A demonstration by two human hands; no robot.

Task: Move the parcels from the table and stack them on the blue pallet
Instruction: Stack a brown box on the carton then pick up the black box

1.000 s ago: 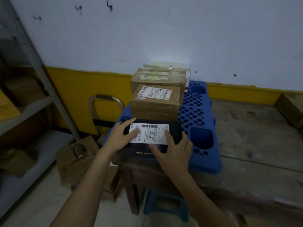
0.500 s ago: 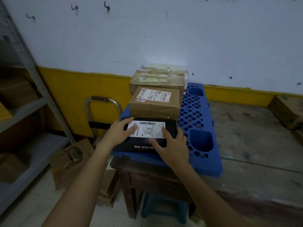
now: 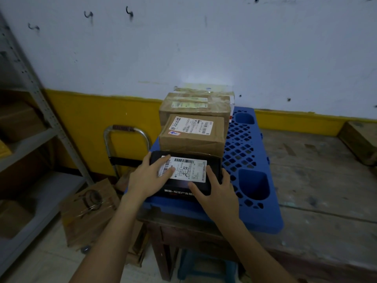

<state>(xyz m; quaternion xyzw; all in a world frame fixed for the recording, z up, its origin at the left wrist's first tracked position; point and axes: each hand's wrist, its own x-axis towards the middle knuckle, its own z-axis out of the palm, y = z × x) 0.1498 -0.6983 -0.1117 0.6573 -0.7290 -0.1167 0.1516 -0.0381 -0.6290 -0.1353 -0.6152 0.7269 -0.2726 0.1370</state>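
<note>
Both hands lie on the black parcel point(image 3: 189, 170); the left hand point(image 3: 150, 176) is flat on its top left part, fingers straight and reaching onto the white label point(image 3: 195, 167); the right hand point(image 3: 219, 193) covers the near right corner, thumb pointing left along the front, fingers spread and nearly straight; neither hand wraps round the parcel, they only press on it.

Both arms come up from the bottom of the frame, stretched forward and leaning in toward each other.

I think the hands are flat so they can push the parcel snug and square; its far side looks tight against a brown box point(image 3: 192, 133) just above it in the frame.

The black parcel sits on the blue pallet point(image 3: 253, 217), near the pallet's front left corner; past the brown box is a bigger box point(image 3: 193, 105) near the wall; the three make a row down the left side, likely to keep the right side free for more.

The pallet rests on an old wooden table point(image 3: 326, 180); another box point(image 3: 361, 139) sits at the far right edge of the frame, maybe waiting its turn; a metal cart handle point(image 3: 126, 129) stands left of the pallet; a grey shelf point(image 3: 30, 139) fills the left edge.
</note>
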